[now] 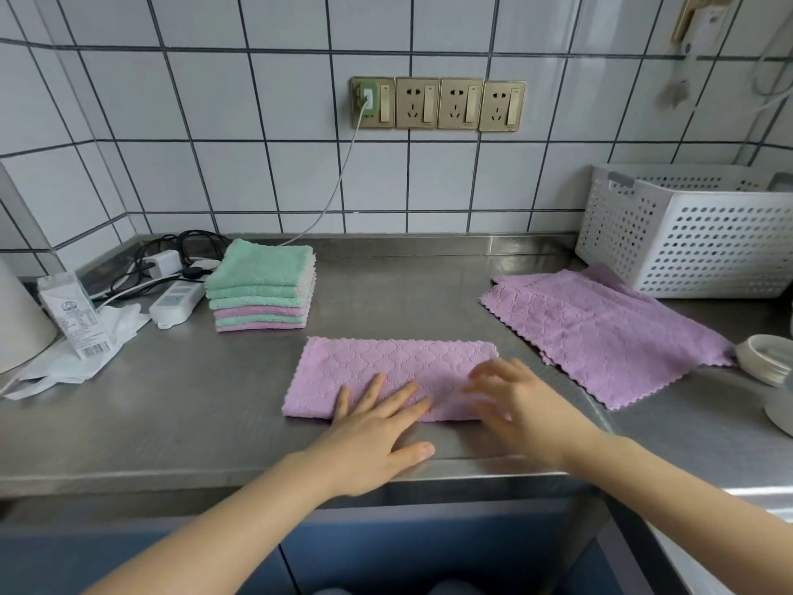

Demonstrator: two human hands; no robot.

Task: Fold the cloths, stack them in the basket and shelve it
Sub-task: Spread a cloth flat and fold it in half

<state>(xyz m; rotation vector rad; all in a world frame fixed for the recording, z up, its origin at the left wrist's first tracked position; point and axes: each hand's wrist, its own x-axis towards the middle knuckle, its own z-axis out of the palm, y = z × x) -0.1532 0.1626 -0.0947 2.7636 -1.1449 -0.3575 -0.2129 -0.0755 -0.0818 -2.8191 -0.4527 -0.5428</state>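
A pink cloth [386, 362], folded into a long strip, lies on the steel counter [193, 401] in front of me. My left hand [377, 427] presses flat on its near edge with straight fingers. My right hand [515, 401] is blurred over the strip's right end, fingers spread. A stack of folded green and pink cloths [261, 289] stands at the back left. Another pink cloth [600, 332] lies spread out at the right, in front of the white perforated basket [695, 238].
A power strip [176, 302], cables and chargers sit in the back left corner beside a small carton [75, 313] on a white plastic bag. White dishes [764, 358] stand at the right edge. Wall sockets [437, 104] are above.
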